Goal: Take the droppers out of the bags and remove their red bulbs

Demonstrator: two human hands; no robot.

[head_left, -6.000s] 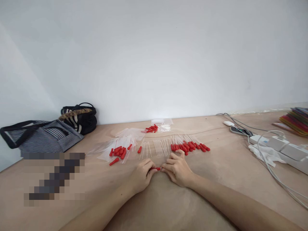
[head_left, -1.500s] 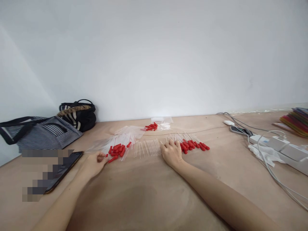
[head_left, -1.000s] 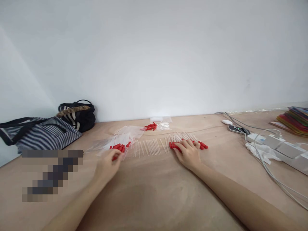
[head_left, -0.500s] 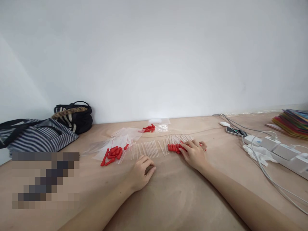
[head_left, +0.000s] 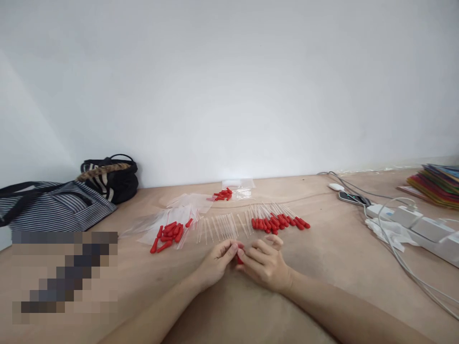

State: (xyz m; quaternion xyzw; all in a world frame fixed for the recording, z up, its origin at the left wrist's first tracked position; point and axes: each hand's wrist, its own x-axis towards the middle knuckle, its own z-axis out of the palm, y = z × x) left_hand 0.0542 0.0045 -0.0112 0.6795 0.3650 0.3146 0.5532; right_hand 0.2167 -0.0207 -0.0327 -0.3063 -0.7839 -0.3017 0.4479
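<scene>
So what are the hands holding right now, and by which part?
A small red cap, pinched between the fingertips of the left hand and right hand; which end each grips is too small to tell.

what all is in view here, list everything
table: one, tan wood, under everything
striped bag: one, black and white, far left
black bag: one, black, braided handle, behind the striped bag
clear bags: several, clear, left of centre
loose red caps: a pile, red, on the clear bags
bare tubes: a row, clear, centre
capped tubes: a row, clear with red ends, right of the bare tubes
phone: one, dark, right
power strip: one, white, far right, cables attached
coloured sheets: a stack, mixed, right edge
red cap: one, red, pinched between both hands
left hand: one, bare, near centre
right hand: one, bare, beside it
</scene>
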